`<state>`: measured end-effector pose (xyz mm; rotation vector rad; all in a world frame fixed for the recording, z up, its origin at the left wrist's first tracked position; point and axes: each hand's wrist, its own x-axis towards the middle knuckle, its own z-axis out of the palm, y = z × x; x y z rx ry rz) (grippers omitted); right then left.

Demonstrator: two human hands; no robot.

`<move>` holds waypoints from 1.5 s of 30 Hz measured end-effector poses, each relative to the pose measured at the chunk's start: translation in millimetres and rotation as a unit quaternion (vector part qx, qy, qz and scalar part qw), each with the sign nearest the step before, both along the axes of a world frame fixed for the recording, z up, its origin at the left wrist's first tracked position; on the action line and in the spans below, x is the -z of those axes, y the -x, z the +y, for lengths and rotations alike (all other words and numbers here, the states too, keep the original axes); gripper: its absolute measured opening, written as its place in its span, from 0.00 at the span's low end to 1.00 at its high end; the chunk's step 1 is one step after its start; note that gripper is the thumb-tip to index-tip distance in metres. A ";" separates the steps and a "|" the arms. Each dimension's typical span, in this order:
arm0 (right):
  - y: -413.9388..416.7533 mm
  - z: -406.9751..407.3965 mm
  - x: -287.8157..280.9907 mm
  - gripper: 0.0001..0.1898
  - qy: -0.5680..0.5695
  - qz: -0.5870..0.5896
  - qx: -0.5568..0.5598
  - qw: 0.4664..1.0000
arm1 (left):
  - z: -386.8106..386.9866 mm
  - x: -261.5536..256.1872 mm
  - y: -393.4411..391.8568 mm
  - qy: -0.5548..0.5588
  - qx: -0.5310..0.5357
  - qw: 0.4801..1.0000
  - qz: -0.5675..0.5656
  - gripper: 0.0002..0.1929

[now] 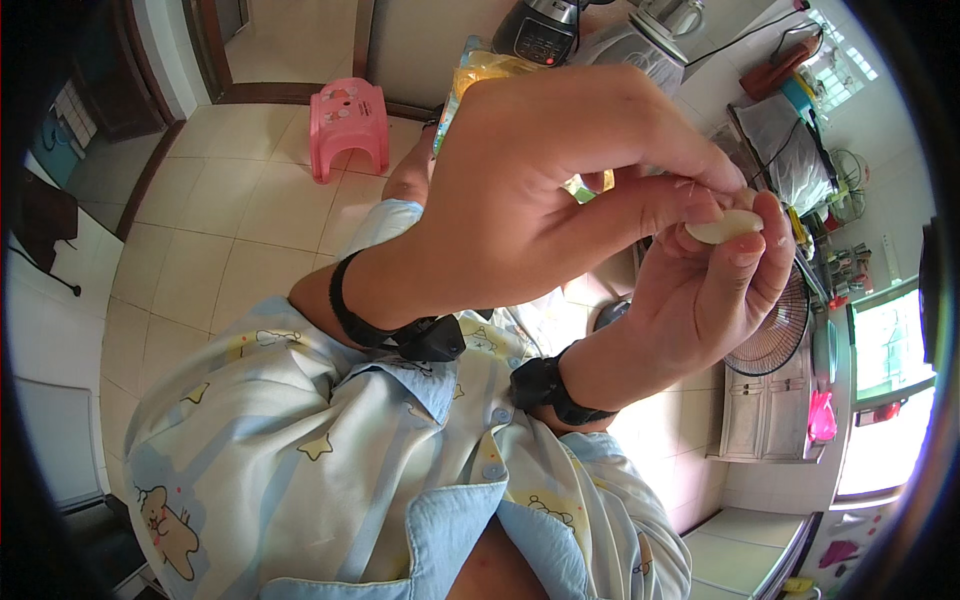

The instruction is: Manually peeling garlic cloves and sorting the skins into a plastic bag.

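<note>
A pale, smooth garlic clove (724,226) is pinched in the fingertips of my right hand (697,300), whose palm faces up. My left hand (555,157) reaches over from the left, its thumb tip pressed on the clove's upper left edge and its index finger bent down just above. A thin whitish shred, like skin, clings to the left thumb, and small pale flecks stick to the right fingertips. What lies between the two hands' upper fingertips is partly hidden. Each wrist wears a black strap with a small black device.
Behind my left hand are a yellow plastic bag (495,67), a black kitchen appliance (536,34) and a glass kettle (671,19). A pink plastic stool (349,124) stands on the tiled floor. A fan (772,330) and a cabinet (765,420) are to the right.
</note>
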<state>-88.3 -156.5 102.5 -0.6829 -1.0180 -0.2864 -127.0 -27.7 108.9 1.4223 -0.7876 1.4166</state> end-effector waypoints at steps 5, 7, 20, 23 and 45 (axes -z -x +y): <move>11.8 7.3 -4.0 0.11 -0.027 0.013 0.075 0.997 | 0.3 -0.6 3.4 -0.009 0.006 1.000 -0.007 0.07; 11.1 7.6 -3.8 0.10 -0.034 0.014 0.102 0.994 | -2.6 -0.6 5.5 0.000 0.021 1.000 -0.006 0.08; 11.2 8.8 -11.2 0.09 0.010 0.007 0.177 0.984 | 2.2 -0.8 0.6 -0.008 0.007 1.000 0.000 0.11; 10.7 6.3 -10.1 0.09 0.016 -0.008 0.152 0.988 | 1.8 -2.1 1.0 -0.014 -0.008 1.000 -0.020 0.11; -172.0 45.5 75.2 0.11 0.207 0.002 0.311 0.928 | 45.3 75.8 -130.0 0.062 0.033 0.971 0.229 0.07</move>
